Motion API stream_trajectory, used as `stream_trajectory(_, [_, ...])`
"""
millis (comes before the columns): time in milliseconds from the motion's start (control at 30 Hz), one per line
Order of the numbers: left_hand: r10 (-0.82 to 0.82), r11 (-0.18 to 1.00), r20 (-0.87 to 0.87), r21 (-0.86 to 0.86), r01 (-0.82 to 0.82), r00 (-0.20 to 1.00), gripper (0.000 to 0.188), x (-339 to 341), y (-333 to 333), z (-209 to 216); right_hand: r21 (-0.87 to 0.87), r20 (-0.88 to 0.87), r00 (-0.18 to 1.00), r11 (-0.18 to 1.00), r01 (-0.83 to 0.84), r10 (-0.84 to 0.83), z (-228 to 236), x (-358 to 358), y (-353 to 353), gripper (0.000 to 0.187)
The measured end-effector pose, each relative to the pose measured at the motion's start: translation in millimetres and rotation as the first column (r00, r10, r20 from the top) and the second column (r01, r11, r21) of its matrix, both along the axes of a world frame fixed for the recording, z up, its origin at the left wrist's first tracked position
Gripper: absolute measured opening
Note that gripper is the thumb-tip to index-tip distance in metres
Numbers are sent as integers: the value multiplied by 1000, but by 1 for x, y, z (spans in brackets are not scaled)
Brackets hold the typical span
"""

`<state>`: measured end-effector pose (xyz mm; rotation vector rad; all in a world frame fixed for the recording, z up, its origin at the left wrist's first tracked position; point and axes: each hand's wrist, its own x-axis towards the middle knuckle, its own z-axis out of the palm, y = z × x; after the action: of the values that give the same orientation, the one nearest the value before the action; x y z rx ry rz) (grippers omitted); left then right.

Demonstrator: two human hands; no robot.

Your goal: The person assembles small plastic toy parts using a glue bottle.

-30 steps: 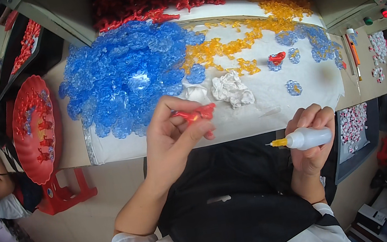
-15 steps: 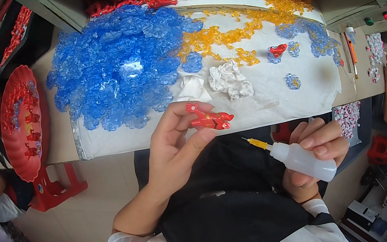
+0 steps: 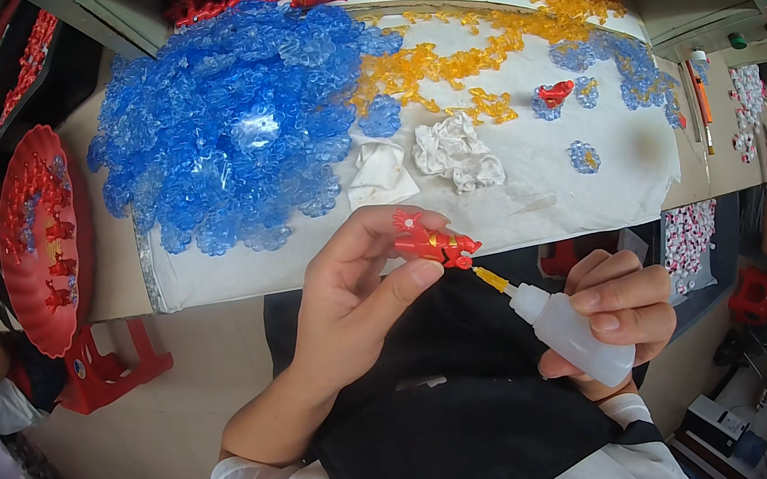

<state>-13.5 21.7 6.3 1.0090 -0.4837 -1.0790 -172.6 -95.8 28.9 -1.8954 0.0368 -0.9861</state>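
Note:
Between the thumb and fingers of my left hand point(image 3: 352, 295) is a small red plastic figurine point(image 3: 439, 243) with gold markings, held above my lap near the table's front edge. My right hand point(image 3: 615, 308) is closed round a white squeeze bottle point(image 3: 579, 334). A yellow needle tip point(image 3: 492, 279) on the bottle points up and left at the figurine's lower end. The needle's point is at or very near the figurine; whether they touch I cannot tell.
Blue clear plastic pieces point(image 3: 217, 135) are heaped at the left of the table. Amber pieces point(image 3: 436, 66) spread behind two crumpled white tissues point(image 3: 455, 153). At right, a red piece point(image 3: 553, 94) sits on a blue one. A red scalloped tray point(image 3: 25, 286) holds figurines at far left.
My right hand has brought the bottle left and slightly up, so its needle is now at the figurine. My left hand has shifted the figurine slightly right and down.

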Motion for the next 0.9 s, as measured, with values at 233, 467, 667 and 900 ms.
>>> stream_trajectory(233, [-9, 1000, 24, 12, 9, 1000, 24, 1, 1, 0, -42, -10, 1000, 999, 13, -13, -2, 1, 1, 50])
stream_trajectory(467, [-10, 1000, 7, 16, 10, 1000, 23, 1, 2, -2, -58, -55, 998, 998, 15, -18, 2, 1, 2, 49])
stream_trajectory(667, [-49, 999, -61, -2, 49, 997, 23, 2, 4, -3, -59, -50, 999, 998, 17, -20, 2, 1, 3, 49])
stream_trajectory(900, [-56, 998, -157, 18, 60, 986, 25, 2, 4, -3, -139, 24, 999, 989, 42, -39, -1, 1, -2, 45])
